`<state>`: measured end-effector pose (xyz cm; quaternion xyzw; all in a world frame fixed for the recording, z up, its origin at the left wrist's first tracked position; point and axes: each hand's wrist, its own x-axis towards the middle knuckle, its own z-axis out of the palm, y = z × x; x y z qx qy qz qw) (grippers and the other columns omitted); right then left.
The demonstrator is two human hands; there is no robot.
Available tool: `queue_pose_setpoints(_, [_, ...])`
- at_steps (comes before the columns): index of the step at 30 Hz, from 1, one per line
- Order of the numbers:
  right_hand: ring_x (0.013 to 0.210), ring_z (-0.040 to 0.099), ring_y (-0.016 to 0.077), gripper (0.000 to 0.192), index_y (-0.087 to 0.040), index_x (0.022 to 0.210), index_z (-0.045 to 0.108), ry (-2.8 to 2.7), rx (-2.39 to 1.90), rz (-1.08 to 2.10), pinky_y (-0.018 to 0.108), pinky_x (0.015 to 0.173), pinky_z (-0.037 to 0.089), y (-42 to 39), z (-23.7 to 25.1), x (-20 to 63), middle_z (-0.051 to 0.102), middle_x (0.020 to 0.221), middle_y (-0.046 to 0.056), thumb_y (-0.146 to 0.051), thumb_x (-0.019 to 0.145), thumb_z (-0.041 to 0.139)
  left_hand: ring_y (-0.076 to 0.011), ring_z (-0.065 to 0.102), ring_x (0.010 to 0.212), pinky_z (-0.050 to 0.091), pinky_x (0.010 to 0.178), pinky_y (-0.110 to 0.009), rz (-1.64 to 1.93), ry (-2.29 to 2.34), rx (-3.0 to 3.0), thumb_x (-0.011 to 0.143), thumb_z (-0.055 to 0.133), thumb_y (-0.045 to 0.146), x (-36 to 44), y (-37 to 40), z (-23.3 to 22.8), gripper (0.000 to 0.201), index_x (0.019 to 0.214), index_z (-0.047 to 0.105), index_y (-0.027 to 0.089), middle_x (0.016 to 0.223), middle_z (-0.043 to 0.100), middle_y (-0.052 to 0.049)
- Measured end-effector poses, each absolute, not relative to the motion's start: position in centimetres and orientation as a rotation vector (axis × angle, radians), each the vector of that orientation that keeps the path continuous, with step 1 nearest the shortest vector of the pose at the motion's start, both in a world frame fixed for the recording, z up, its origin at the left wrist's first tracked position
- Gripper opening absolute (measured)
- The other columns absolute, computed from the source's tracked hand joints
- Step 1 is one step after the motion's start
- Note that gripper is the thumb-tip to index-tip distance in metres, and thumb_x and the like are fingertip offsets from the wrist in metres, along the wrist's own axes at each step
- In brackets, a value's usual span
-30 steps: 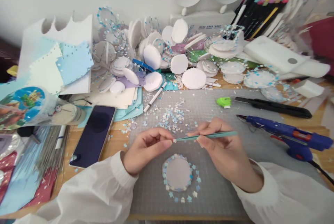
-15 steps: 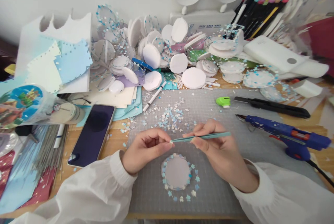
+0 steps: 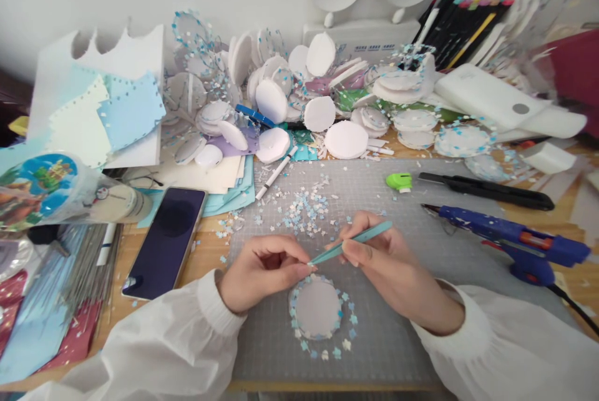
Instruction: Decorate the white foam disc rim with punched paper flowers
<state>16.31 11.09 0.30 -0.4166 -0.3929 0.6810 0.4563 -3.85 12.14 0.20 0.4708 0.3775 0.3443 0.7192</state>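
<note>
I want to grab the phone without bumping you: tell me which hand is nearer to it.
Left. The left hand is on the grey mat just right of the phone; the right hand, holding the teal tweezers, sits farther right, beyond the left hand.

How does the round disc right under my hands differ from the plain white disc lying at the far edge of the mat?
The near disc lies between the left hand and right hand and is ringed with small blue and white paper flowers; the far disc has a bare edge. The near disc looks greyish and see-through against the cutting mat; the far disc is solid white. Both are round and lie flat.
</note>
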Motion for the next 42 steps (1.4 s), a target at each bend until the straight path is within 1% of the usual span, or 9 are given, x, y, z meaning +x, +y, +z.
queue_pose_setpoints(10, [0.060, 0.052, 0.0112, 0.021, -0.021, 0.070, 0.055, -0.983, -0.964, 1.658, 0.026, 0.058, 0.045, 11.0, 0.4, 16.4, 0.053, 0.060, -0.004, -0.033, 0.075, 0.072, -0.0090, 0.040, 0.053, 0.033, 0.051, -0.022, 0.756, 0.819, 1.072, 0.072, 0.073, 0.019, -4.0, 12.1, 0.1, 0.003, 0.070, 0.075, 0.018, 0.057, 0.050, 0.000])
queue_pose_setpoints(15, [0.064, 0.059, 0.0135, 0.020, -0.022, 0.072, 0.055, -1.047, -0.949, 1.572, 0.029, 0.062, 0.050, 11.7, 0.4, 16.7, 0.054, 0.063, -0.003, -0.034, 0.077, 0.071, -0.0089, 0.039, 0.052, 0.033, 0.051, -0.022, 0.775, 0.815, 1.075, 0.075, 0.072, 0.025, -4.0, 12.1, 0.0, 0.009, 0.073, 0.074, 0.017, 0.057, 0.051, 0.000])
queue_pose_setpoints(20, [0.071, 0.063, 0.0170, 0.009, -0.027, 0.077, 0.060, -1.290, -0.903, 1.079, 0.036, 0.068, 0.055, 11.8, 1.9, 17.5, 0.057, 0.070, -0.001, -0.022, 0.081, 0.066, -0.0097, 0.041, 0.056, 0.031, 0.051, -0.021, 0.789, 0.832, 1.092, 0.078, 0.069, 0.034, -4.2, 12.1, -0.3, 0.017, 0.078, 0.074, 0.017, 0.065, 0.057, -0.003])
queue_pose_setpoints(24, [0.071, 0.063, 0.0195, 0.027, -0.028, 0.093, 0.063, -1.816, -0.850, 0.472, 0.040, 0.066, 0.053, 10.0, 4.0, 16.9, 0.069, 0.085, 0.004, -0.006, 0.078, 0.061, -0.0079, 0.031, 0.049, 0.021, 0.047, -0.023, 0.737, 0.826, 1.067, 0.080, 0.066, 0.042, -4.6, 11.9, -0.7, 0.029, 0.080, 0.075, 0.015, 0.057, 0.048, 0.000])
queue_pose_setpoints(26, [0.068, 0.061, 0.0172, 0.027, -0.026, 0.091, 0.064, -2.084, -0.769, 0.226, 0.038, 0.068, 0.052, 9.0, 4.6, 16.0, 0.071, 0.087, 0.004, -0.003, 0.077, 0.060, -0.0080, 0.031, 0.049, 0.020, 0.047, -0.024, 0.721, 0.796, 1.051, 0.079, 0.066, 0.047, -4.7, 11.8, -0.8, 0.034, 0.080, 0.075, 0.014, 0.056, 0.045, 0.000])
queue_pose_setpoints(32, [0.071, 0.053, 0.0181, 0.018, -0.023, 0.071, 0.061, -2.391, -0.490, -0.289, 0.036, 0.066, 0.050, 8.5, 3.9, 12.9, 0.068, 0.082, 0.006, -0.015, 0.085, 0.055, -0.0078, 0.031, 0.046, 0.023, 0.048, -0.024, 0.760, 0.768, 0.976, 0.067, 0.072, 0.056, -4.8, 11.6, -0.7, 0.051, 0.045, 0.057, 0.013, 0.043, 0.037, 0.003])
queue_pose_setpoints(37, [0.066, 0.051, 0.0168, 0.020, -0.021, 0.066, 0.060, -2.424, -0.572, -0.296, 0.034, 0.062, 0.047, 9.2, 4.0, 11.3, 0.065, 0.074, 0.004, -0.012, 0.083, 0.056, -0.0055, 0.020, 0.042, 0.012, 0.044, -0.023, 0.765, 0.812, 0.956, 0.071, 0.070, 0.052, -4.8, 11.5, -0.5, 0.047, 0.049, 0.056, 0.013, 0.041, 0.029, 0.006])
queue_pose_setpoints(40, [0.078, 0.055, 0.0177, 0.016, -0.020, 0.085, 0.066, -2.415, -0.703, -0.098, 0.037, 0.076, 0.048, 8.4, 4.4, 12.2, 0.067, 0.086, 0.004, -0.010, 0.084, 0.053, -0.0061, 0.022, 0.043, 0.014, 0.045, -0.024, 0.778, 0.829, 0.952, 0.074, 0.068, 0.050, -4.7, 11.6, -0.3, 0.044, 0.051, 0.057, 0.013, 0.043, 0.029, 0.006])
queue_pose_setpoints(42, [0.089, 0.057, 0.0196, 0.026, -0.020, 0.101, 0.065, -2.325, -0.761, 0.032, 0.039, 0.084, 0.046, 7.0, 4.5, 14.5, 0.067, 0.100, 0.007, -0.009, 0.083, 0.051, -0.0075, 0.027, 0.046, 0.018, 0.048, -0.024, 0.801, 0.841, 0.948, 0.075, 0.065, 0.050, -4.7, 11.7, -0.1, 0.044, 0.051, 0.055, 0.014, 0.046, 0.034, 0.004])
